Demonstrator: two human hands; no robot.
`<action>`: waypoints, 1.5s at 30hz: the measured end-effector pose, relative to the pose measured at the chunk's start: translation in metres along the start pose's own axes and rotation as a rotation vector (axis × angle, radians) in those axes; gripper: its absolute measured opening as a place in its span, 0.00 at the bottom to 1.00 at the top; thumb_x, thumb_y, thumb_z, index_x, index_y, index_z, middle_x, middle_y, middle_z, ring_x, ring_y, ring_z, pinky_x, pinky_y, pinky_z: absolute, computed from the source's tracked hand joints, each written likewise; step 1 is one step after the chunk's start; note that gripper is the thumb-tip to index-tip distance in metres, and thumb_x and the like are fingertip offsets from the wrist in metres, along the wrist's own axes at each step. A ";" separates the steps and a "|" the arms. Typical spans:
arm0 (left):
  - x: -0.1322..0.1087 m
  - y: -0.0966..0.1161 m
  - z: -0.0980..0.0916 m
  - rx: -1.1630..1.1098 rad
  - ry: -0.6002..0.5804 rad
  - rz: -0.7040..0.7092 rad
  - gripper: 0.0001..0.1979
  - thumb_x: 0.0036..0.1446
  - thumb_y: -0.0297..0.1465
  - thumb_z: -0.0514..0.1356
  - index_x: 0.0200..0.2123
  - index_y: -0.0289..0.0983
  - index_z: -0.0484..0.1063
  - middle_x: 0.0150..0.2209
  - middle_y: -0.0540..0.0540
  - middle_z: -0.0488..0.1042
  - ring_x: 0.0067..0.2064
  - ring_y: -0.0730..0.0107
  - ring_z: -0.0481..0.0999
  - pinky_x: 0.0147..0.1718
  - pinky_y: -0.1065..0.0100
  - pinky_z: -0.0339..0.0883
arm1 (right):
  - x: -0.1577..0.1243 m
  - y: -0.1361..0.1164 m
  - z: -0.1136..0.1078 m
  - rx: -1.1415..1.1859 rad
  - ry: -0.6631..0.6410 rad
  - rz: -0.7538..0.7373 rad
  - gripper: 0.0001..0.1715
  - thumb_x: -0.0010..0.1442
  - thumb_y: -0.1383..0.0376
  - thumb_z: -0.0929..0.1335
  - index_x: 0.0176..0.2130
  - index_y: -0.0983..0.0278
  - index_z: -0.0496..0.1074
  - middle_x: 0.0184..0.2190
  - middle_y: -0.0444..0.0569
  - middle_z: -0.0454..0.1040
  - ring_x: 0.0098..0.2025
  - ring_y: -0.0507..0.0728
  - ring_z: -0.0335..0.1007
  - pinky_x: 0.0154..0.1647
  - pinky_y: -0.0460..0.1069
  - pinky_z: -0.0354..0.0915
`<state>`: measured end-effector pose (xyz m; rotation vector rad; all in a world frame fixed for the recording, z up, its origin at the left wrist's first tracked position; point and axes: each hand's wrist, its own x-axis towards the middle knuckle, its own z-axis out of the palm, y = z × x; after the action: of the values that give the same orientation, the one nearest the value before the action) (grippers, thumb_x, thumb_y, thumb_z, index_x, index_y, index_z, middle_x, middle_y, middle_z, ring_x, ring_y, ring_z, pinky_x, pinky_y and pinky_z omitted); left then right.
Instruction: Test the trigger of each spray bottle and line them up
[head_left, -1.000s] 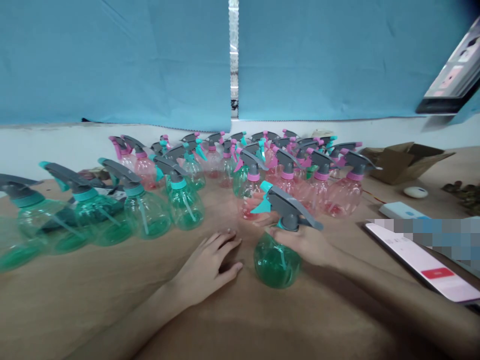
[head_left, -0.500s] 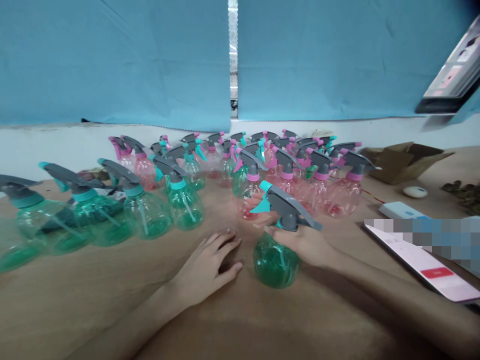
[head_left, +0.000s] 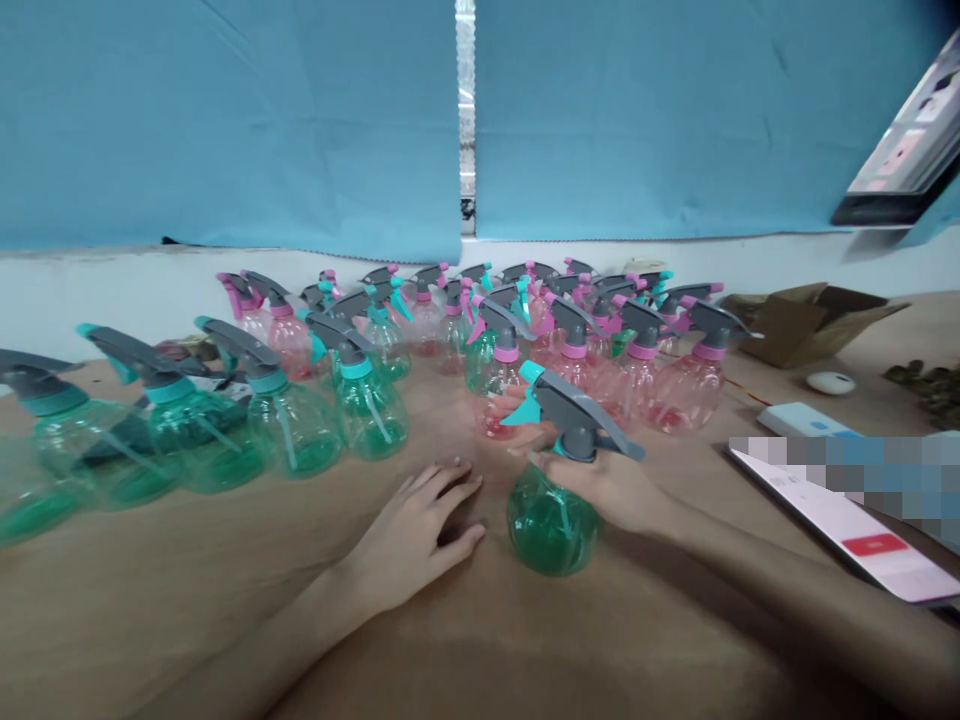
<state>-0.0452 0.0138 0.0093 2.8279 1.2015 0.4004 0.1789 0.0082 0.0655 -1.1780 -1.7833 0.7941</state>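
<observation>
A green spray bottle (head_left: 553,520) with a grey and teal spray head stands upright on the wooden table (head_left: 465,640). My right hand (head_left: 600,485) is wrapped round its neck, just below the head; some fingers are hidden behind the bottle. To the left of that bottle, my left hand (head_left: 420,535) rests on the table with its fingers apart, holding nothing. Beyond my left hand is a green bottle (head_left: 371,415) with a teal collar. A pink bottle (head_left: 502,385) stands behind the held one.
More green bottles (head_left: 292,430) line the left side. Several pink bottles (head_left: 686,390) and green ones crowd the back. At the right are a phone (head_left: 832,520), a white box (head_left: 802,420), a white mouse (head_left: 830,383) and an open cardboard box (head_left: 795,325).
</observation>
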 end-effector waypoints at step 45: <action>0.000 -0.001 0.001 0.022 -0.004 0.000 0.23 0.60 0.39 0.52 0.56 0.38 0.59 0.58 0.43 0.60 0.58 0.59 0.57 0.56 0.57 0.50 | 0.000 -0.008 -0.001 0.138 -0.110 0.018 0.09 0.46 0.69 0.62 0.31 0.61 0.68 0.29 0.45 0.74 0.36 0.57 0.72 0.40 0.52 0.68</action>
<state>-0.0453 0.0143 0.0080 2.8455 1.2131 0.3830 0.1767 0.0051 0.0722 -1.0793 -1.7777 0.9934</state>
